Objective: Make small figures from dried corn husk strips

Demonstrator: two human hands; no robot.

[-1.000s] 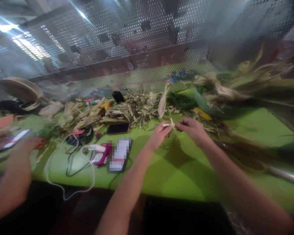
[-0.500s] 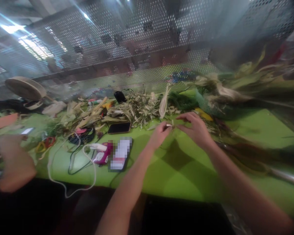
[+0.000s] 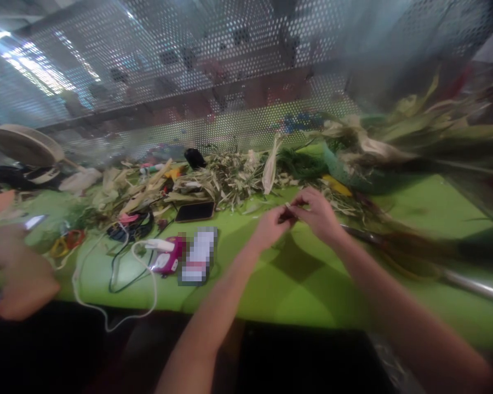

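Note:
My left hand (image 3: 273, 225) is closed in a pinch above the green table, on a small pale strip of corn husk (image 3: 288, 206). Against it, my right hand (image 3: 318, 216) has its thumb and fingers pressed together on the same strip, so the fingertips of both hands meet. Most of the strip is hidden by the fingers. Just beyond the hands lies a dried corn husk (image 3: 270, 171), beside a heap of cut husk pieces (image 3: 234, 178).
Left of my arms lie a phone with a lit screen (image 3: 199, 256), a dark phone (image 3: 194, 212), a magenta device (image 3: 169, 256) and a white cable (image 3: 155, 290). A green basket (image 3: 345, 167) of husks stands at right. Another person's arm (image 3: 22, 268) rests far left. Perforated metal (image 3: 230, 82) rises behind.
My right hand has moved left and closed its fingers, meeting my left hand at the husk strip. The whole view has shifted slightly.

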